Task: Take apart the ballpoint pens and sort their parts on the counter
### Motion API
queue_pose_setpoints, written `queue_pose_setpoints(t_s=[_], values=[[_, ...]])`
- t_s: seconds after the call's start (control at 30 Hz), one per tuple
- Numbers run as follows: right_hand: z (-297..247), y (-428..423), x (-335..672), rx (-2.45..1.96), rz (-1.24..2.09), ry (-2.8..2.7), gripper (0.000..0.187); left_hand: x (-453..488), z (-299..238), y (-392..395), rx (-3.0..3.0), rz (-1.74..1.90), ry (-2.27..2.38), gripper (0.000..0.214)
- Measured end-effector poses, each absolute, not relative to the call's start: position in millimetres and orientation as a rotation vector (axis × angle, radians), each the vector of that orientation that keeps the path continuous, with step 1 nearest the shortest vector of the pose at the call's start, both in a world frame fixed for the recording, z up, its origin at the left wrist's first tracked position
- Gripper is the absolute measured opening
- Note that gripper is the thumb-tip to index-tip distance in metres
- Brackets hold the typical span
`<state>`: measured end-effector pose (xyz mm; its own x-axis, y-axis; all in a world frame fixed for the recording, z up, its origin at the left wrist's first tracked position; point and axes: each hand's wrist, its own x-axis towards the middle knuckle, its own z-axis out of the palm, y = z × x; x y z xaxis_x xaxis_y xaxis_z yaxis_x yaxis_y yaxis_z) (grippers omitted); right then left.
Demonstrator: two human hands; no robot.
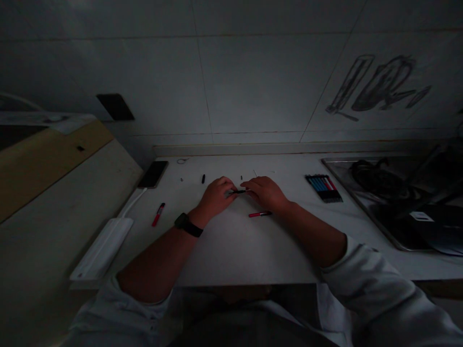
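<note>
My left hand [219, 194] and my right hand [265, 193] meet over the middle of the white counter, fingers closed in a pinch. Between them is a slim dark pen part [239, 192], with a thin pale end running to the right-hand fingers. Its exact kind is too small and dim to make out. Just below my right hand lies a red and black pen [259, 214]. Another red and black pen [158, 214] rests farther left. A short black pen cap [203, 179] sits beyond my left hand, and a tiny dark piece [241, 178] lies behind the fingers.
A pack of blue, red and black pens [323, 188] lies right, beside a metal sink [383, 231] holding dark items. At left are a phone [153, 174], a white power strip [103, 248] and a slanted board [68, 193]. A tiled wall [253, 86] closes the back.
</note>
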<state>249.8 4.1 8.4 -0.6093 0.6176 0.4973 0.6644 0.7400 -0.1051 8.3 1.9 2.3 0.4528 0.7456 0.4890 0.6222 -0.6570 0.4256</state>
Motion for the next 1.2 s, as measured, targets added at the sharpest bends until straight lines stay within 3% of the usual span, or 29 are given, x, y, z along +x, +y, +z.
queue_pose_setpoints(t_s=[0.17, 0.47, 1.03, 1.2], values=[[16.8, 8.2, 265.6, -1.044, -0.163, -2.333, 0.038, 3.3, 0.6, 6.4, 2.413, 1.114, 1.285, 0.008], [19.5, 22.2, 281.9, -1.114, -0.127, -2.300, 0.016, -0.9, 2.2, 8.1, 2.364, 1.142, 1.354, 0.010], [16.4, 14.1, 267.5, -1.035, 0.015, -2.315, 0.025, 1.6, 3.3, 6.2, 2.393, 1.120, 1.247, 0.009], [24.8, 19.5, 283.2, -1.126, 0.068, -2.035, 0.035, 0.9, 3.7, 6.9, 2.376, 1.135, 1.310, 0.009]])
